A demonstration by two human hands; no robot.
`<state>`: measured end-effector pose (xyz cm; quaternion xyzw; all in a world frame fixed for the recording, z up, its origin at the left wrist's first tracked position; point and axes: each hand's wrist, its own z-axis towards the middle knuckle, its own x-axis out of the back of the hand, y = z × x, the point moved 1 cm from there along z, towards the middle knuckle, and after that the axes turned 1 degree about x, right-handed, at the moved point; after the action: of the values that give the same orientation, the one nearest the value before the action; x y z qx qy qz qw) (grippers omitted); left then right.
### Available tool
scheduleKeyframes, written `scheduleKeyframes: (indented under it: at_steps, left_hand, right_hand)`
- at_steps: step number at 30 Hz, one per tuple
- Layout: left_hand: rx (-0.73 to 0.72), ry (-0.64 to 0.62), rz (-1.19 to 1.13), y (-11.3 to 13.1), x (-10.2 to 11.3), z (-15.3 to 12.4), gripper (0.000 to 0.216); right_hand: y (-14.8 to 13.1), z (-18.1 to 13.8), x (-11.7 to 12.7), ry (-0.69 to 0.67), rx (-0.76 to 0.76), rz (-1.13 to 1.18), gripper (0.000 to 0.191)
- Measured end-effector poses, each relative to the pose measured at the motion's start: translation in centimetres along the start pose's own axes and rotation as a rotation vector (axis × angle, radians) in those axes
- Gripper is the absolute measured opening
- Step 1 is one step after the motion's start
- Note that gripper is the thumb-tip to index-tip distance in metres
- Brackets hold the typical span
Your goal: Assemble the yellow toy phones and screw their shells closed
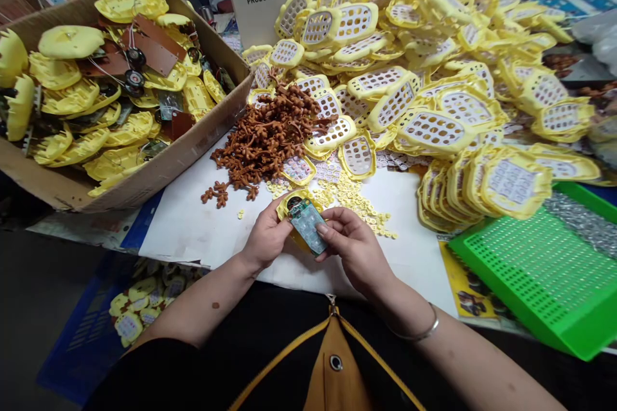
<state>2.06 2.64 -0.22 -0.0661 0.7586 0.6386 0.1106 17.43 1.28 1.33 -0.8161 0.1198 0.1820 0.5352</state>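
Green circuit board (pixel 309 228) is being pinched at its lower right by the right hand (pixel 354 244) — thumb being pressed on its face, fingers being curled at its edge and behind. Yellow shell (pixel 285 205) beneath it is being gripped by the left hand (pixel 266 236), thumb near the board's left edge; far fingertips are being hidden by the shell. A round black part (pixel 294 203) is being seated at the board's top end. All this is being held above the near edge of the white worktop (pixel 193 225). Just beyond, small yellow pieces (pixel 344 199) are being seen scattered, then brown pieces (pixel 270 135) heaped. Farther out — yellow frames (pixel 431 128) piled, a green tray (pixel 506 257) right, a filled cardboard box (pixel 202 135) left.
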Motion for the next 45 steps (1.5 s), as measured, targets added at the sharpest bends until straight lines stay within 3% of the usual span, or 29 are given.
scheduleKeyframes:
  at_steps: [6,14,23,29,39,45]
  left_hand:
    - [0.026,0.002,-0.009,-0.1,0.1,0.1,0.04]
    - [-0.076,-0.081,0.113,-0.2,1.0,0.2,0.04]
    - [0.184,-0.379,-0.195,1.4,1.5,-0.3,0.071]
    - [0.166,-0.202,-0.083,0.9,0.8,0.1,0.056]
    - [0.256,-0.093,-0.212,0.7,0.6,0.3,0.039]
    - [0.245,-0.137,-0.15,0.6,0.7,0.3,0.038]
  right_hand:
    - [0.4,-0.1,-0.3,-0.004,-0.038,0.026,0.041]
    - [0.1,-0.2,-0.3,-0.017,-0.043,0.019,0.042]
    - [0.2,-0.2,0.0,0.01,-0.023,-0.034,0.042]
    - [1.0,-0.1,0.0,0.025,0.025,-0.148,0.044]
    - [1.0,-0.2,0.9,0.029,0.233,-0.545,0.033]
    - [1.5,-0.2,0.1,0.048,0.053,-0.384,0.046]
